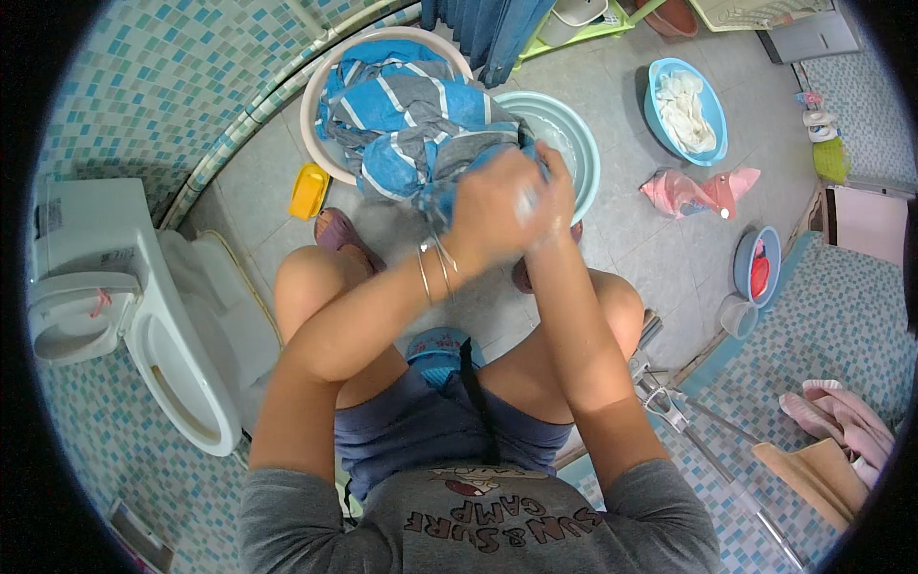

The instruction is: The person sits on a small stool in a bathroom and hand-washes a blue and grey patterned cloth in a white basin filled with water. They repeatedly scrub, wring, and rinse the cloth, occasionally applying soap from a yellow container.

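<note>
A large blue, grey and white striped cloth [402,105] fills a pale pink tub [312,115], and part of it trails over the rim toward my hands. My left hand [497,201], blurred by motion and with bracelets at its wrist, is closed on a bunched part of this cloth. Pressed up against it, my right hand [555,191] also grips the cloth, its fingers curled. Something whitish shows between the two hands, too smeared to make out. Just beyond them is a light blue basin [591,153] with water in it.
A yellow plastic box [309,191] lies by the tub. To the right are a blue basin [657,120] of white cloth, a pink plastic bag [681,194] and a smaller blue basin [771,251]. A toilet [191,373] stands left; a metal pole [727,478] leans right.
</note>
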{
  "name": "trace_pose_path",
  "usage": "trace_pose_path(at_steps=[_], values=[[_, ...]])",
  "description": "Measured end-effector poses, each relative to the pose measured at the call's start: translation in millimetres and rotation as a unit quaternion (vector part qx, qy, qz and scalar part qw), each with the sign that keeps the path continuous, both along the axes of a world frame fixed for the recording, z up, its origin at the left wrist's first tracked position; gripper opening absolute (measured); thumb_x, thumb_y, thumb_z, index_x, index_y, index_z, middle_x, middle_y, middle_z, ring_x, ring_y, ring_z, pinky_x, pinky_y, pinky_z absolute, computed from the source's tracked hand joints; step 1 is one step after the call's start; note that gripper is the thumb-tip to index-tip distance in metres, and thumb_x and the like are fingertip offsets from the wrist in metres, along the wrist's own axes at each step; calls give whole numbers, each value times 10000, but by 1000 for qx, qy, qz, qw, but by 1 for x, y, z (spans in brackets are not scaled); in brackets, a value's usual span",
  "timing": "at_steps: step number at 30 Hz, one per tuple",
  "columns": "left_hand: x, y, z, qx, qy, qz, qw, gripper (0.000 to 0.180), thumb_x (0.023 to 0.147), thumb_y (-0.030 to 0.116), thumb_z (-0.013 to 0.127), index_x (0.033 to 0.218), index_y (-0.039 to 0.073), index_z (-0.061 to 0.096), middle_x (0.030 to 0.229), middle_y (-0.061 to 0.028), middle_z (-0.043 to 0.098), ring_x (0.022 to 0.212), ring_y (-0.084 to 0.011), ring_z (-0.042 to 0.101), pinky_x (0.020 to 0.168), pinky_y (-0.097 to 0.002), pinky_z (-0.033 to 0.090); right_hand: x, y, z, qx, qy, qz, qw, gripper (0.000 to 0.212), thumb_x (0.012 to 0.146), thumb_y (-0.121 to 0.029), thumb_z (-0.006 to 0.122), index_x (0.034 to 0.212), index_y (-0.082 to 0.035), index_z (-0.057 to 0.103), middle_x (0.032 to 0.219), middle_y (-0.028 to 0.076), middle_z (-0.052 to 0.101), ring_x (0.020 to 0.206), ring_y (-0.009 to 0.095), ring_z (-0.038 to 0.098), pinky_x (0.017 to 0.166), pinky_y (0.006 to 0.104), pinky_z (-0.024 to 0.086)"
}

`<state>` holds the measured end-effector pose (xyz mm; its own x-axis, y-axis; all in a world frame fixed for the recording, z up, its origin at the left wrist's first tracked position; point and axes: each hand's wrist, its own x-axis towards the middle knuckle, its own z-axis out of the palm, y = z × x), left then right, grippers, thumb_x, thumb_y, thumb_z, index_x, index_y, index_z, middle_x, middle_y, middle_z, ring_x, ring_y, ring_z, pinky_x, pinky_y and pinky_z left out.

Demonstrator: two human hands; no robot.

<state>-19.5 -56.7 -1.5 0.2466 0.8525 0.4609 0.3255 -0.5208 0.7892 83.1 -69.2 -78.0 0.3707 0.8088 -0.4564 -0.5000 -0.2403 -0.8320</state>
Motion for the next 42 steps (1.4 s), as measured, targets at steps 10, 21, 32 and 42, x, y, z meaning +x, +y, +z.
trace_pose_path(at_steps=[10,21,32,42], values=[[-5,19,-11,-106,-5,102,989,150,771,136,647,717,33,552,740,-166,571,685,-363,568,572,-415,444,-24,3,50,-15,157,-47,986,234,864,-257,523,859,-32,586,809,29,586,714,129,550,615,303,438],[-8,20,-6,-134,2,98,986,144,787,129,629,711,20,574,742,-176,580,656,-358,577,593,-403,455,-39,-4,69,-49,159,-104,981,234,889,-241,484,785,-55,582,739,22,567,664,128,534,633,281,429],[-1,18,-10,-142,-54,108,982,202,797,180,638,700,22,559,656,-163,550,589,-355,541,542,-391,423,-33,-1,76,-55,158,-86,982,263,882,-236,473,947,-2,573,894,79,586,808,178,589,705,327,468],[-18,35,-21,-176,-33,94,979,140,766,107,652,682,29,574,727,-179,565,603,-347,550,559,-370,437,-49,-3,81,-63,104,-88,989,204,867,-213,491,792,-46,581,735,31,540,665,163,527,638,296,441]])
